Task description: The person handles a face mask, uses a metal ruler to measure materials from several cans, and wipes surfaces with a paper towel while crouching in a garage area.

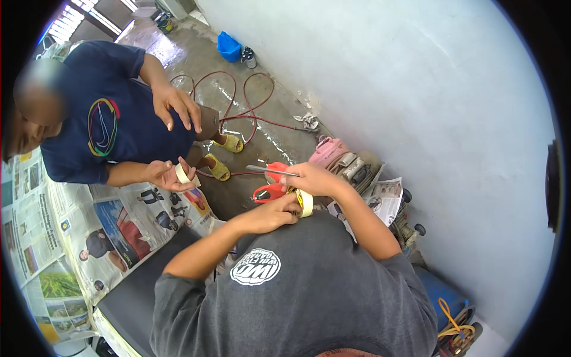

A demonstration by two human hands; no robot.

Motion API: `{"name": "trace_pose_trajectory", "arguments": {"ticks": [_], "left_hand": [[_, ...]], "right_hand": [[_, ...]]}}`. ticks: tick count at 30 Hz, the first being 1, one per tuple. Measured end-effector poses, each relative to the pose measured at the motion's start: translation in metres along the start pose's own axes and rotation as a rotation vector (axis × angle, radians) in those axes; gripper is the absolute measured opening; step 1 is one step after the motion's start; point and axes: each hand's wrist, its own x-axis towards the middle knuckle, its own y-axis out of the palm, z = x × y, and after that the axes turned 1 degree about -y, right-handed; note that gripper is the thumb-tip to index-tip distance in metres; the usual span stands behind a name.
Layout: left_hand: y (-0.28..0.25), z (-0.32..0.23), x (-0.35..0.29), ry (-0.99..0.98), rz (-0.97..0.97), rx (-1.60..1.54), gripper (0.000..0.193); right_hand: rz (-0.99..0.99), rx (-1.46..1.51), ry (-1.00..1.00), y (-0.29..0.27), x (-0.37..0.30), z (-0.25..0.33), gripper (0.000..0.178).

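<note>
The right hand (316, 179) pinches a slim grey tool (266, 171) jutting to its left. Just beside it, the left hand (267, 215), fingers curled, grips a pale tape roll (307, 204).

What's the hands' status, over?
Left hand holding round cream tape roll. Right hand gripping thin grey metallic-looking strip. Co-worker's hand nearby with another cream roll; nothing visibly blocking.

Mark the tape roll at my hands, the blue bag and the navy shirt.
Tape roll (307, 204): head view, on its pale side.
Blue bag (229, 47): head view, middle of its visible side.
Navy shirt (138, 126): head view, on its front.
</note>
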Motion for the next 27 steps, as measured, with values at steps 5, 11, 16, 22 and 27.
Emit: {"name": "trace_pose_trajectory", "arguments": {"ticks": [5,11,16,22,27], "left_hand": [[-0.004,0.002,-0.002,-0.008,-0.36,-0.311,0.033],[-0.111,0.005,-0.023,0.116,-1.199,0.011,0.02],[-0.192,0.004,-0.036,0.115,-1.218,-0.289,0.016],[-0.271,0.024,-0.04,0.038,-1.451,-0.292,0.024],[-0.276,0.023,-0.024,0.066,-1.688,-0.1,0.044]], "right_hand": [[-0.415,0.13,0.036,-0.008,0.001,0.013,0.04],[-0.507,0.342,0.076,-0.052,0.01,0.049,0.036],[-0.65,0.431,-0.022,-0.082,0.041,0.067,0.035],[-0.766,0.376,-0.114,-0.121,0.091,0.098,0.04],[-0.735,0.335,-0.182,-0.146,0.137,0.128,0.041]]}}
